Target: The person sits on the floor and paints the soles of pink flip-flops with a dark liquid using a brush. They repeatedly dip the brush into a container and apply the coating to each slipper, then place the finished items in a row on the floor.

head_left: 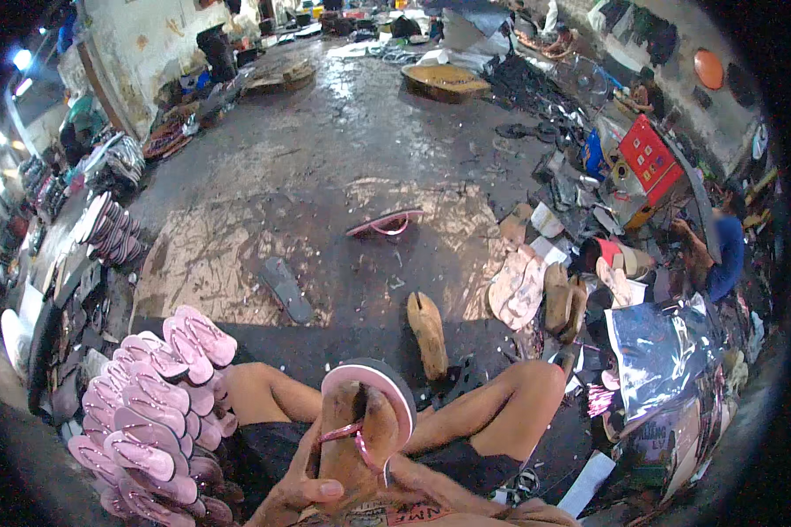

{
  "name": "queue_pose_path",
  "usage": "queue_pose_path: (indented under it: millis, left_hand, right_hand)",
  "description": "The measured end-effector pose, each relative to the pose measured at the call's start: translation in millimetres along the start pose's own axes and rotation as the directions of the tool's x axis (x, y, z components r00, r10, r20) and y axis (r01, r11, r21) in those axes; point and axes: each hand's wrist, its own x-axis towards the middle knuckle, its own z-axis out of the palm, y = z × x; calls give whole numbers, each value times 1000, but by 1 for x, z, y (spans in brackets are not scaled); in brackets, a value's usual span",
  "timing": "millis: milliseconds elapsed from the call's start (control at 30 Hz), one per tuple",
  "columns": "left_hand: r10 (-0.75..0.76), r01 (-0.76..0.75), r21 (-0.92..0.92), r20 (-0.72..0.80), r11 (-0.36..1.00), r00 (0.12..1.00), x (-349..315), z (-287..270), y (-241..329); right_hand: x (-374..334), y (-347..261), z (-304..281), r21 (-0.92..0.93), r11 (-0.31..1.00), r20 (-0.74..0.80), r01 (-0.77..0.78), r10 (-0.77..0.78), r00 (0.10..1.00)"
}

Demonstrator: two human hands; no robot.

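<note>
Close in front of me is a pink flip-flop (398, 393) with a dark underside, fitted on a worn brown wooden shoe last (340, 422). Its shiny pink strap (366, 454) runs over the last from the split toe. My left hand (306, 486) grips the left side, thumb across the near part of the last. On the right side my right hand (422, 486) presses against the flip-flop, its fingers partly hidden behind it. Beside my left knee, a big heap of finished-looking pink flip-flops (154, 400) is stacked in overlapping rows.
Past my legs a cardboard sheet (211, 255) bears a single flip-flop (385, 223) and a grey sole (285, 290). Another wooden last (427, 334) lies nearer. To the right are pale soles (516, 288), clear plastic (664, 356), a red box (650, 162) and a seated person (725, 255).
</note>
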Motion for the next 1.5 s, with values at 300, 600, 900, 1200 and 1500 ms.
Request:
queue_pose_path:
  millis: [300,600,900,1200,1500]
  left_hand:
    - [50,30,247,-311,969,949,60,4,-22]
    - [372,-216,920,85,327,924,48,-22,-15]
    - [142,-195,437,151,878,978,45,-52,-24]
    - [345,-134,687,-179,715,922,68,-42,-47]
    - [65,-7,417,-125,909,990,94,-73,-55]
  right_hand:
    - [53,15,-26,-152,770,-58,620,-633,772]
    - [-11,-68,10,-39,932,158,360,-350,923]
    - [-11,-42,-15,410,901,185,140,-233,955]
    - [21,-78,42,-298,617,103,728,-738,667]
    - [71,-69,16,-429,541,147,723,-748,647]
